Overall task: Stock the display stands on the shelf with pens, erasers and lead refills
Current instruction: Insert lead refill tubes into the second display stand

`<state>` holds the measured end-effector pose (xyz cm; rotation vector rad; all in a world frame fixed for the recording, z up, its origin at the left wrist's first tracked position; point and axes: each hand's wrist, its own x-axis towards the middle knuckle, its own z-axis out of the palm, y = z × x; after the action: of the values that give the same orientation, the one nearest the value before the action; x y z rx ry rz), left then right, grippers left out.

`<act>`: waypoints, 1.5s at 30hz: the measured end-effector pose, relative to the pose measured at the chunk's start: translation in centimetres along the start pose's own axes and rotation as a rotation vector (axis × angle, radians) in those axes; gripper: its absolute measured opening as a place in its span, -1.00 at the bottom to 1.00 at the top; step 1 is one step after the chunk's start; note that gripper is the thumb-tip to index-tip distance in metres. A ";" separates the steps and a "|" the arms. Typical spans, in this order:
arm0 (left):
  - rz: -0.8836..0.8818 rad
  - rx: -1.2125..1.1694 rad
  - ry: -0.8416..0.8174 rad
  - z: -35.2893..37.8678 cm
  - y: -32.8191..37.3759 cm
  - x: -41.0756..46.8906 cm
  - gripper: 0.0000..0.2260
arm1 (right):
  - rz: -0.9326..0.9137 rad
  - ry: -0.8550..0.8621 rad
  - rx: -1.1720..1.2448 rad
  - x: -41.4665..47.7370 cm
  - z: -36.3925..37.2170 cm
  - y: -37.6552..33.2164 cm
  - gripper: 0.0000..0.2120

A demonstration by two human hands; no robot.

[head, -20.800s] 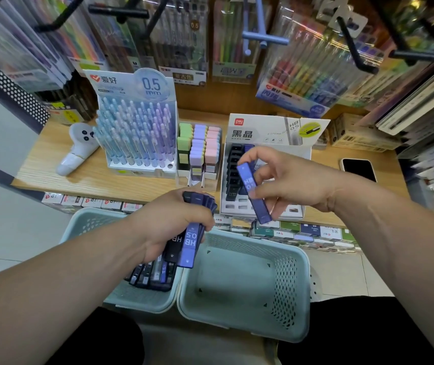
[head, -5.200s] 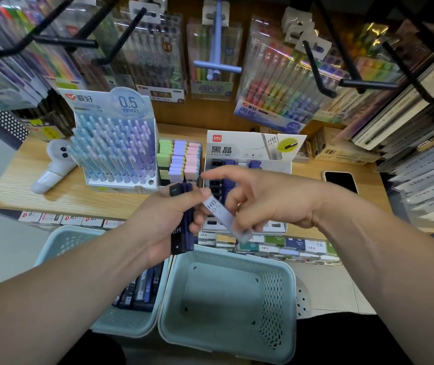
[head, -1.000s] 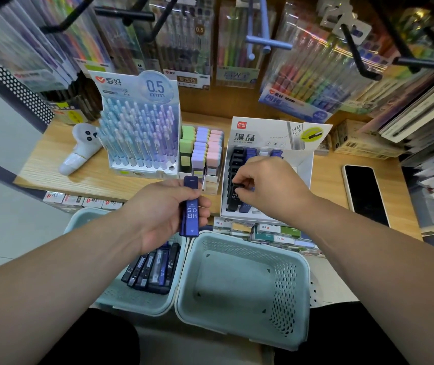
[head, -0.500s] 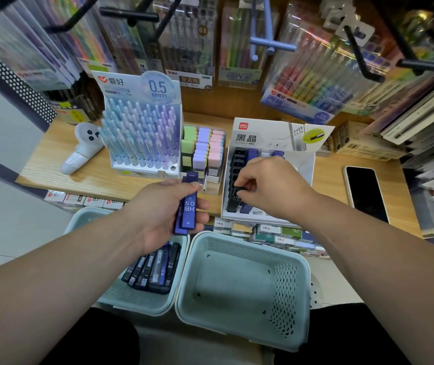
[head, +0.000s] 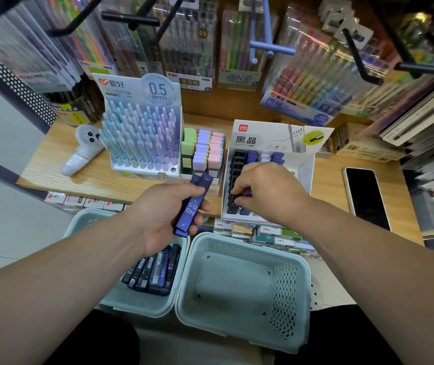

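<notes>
Three displays stand side by side on the shelf point(head: 92, 177): the pen stand point(head: 142, 172), packed with upright blue-to-lilac pens point(head: 136, 138); the eraser stand point(head: 202, 177), rows green, lilac, pink; the white refill stand point(head: 304, 169) (black and blue columns part-filled). The left hand point(head: 163, 206) holds two blue refill cases point(head: 192, 206); the right hand point(head: 268, 191) pinches a black refill case point(head: 233, 202) in it.

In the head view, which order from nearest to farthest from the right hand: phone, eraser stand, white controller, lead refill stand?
1. lead refill stand, under the right hand.
2. eraser stand, just left.
3. phone, to the right.
4. white controller, far left.
</notes>
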<state>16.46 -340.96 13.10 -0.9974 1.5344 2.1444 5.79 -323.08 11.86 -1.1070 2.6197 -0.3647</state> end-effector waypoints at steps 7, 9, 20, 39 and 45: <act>0.021 -0.031 -0.063 0.4 0.1 -0.1 -0.80 | 0.009 0.025 0.053 0.1 0.1 0.1 -0.79; 0.041 0.001 -0.106 0.5 0.1 -0.1 -0.81 | 0.065 0.111 0.388 0.3 -1.1 -0.3 -0.76; 0.100 -0.094 -0.053 1.5 0.4 0.4 -0.88 | 0.160 -0.080 0.876 -0.5 -3.8 1.2 -0.88; 0.017 -0.062 0.055 3.1 0.5 2.9 -0.66 | 0.382 0.276 0.547 -2.7 -3.6 8.6 -0.78; 0.015 -0.034 0.072 3.2 0.2 3.3 -0.69 | 0.314 0.356 0.349 -2.3 -2.3 8.8 -0.80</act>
<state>12.87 -338.58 11.48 -1.0889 1.5473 2.1738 0.73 -315.16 11.38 -0.5470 2.8115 -0.9770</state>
